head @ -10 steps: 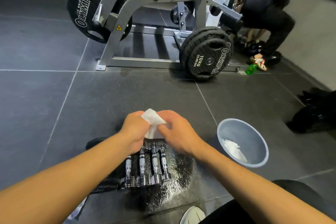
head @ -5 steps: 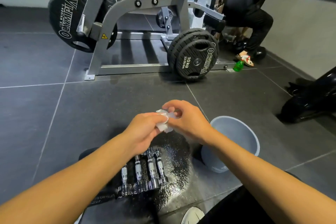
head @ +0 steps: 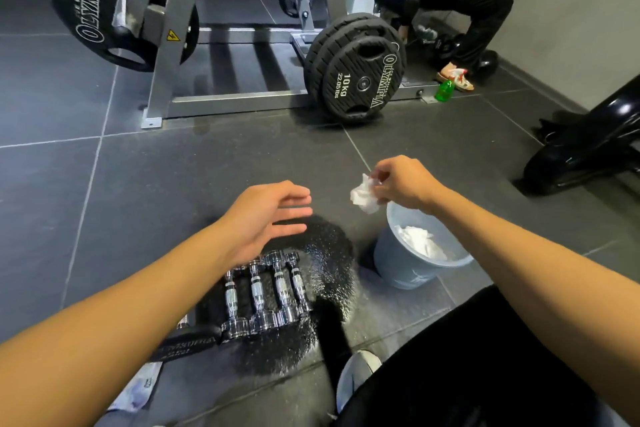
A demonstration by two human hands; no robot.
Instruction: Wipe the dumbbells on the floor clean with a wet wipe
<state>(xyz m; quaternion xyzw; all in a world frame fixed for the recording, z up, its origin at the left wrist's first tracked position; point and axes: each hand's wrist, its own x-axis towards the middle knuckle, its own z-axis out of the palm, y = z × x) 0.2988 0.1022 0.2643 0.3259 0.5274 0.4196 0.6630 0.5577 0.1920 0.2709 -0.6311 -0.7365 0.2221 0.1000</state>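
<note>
Head view: four chrome dumbbells on the floor, crumpled wet wipe held over the bin.

Head view: the dumbbells [head: 266, 291] lie side by side in a tight row on the dark tiled floor [head: 173, 184], at about 6 o'clock from the left hand [head: 263, 218]; their metal is bright and reflective, with banded grips and flared ends. A wet, speckled patch [head: 329, 274] of floor lies just beside them at 3 o'clock. The left hand hovers above the row, fingers straight and spread, holding nothing. The right hand [head: 405, 185] pinches a crumpled white wet wipe [head: 363, 196] in its curled fingers, above the 10 o'clock rim of a grey bin [head: 401, 263] containing more white wipes. Weight plates [head: 356, 76] and a grey machine frame [head: 180, 24] stand at 12 o'clock.
</note>
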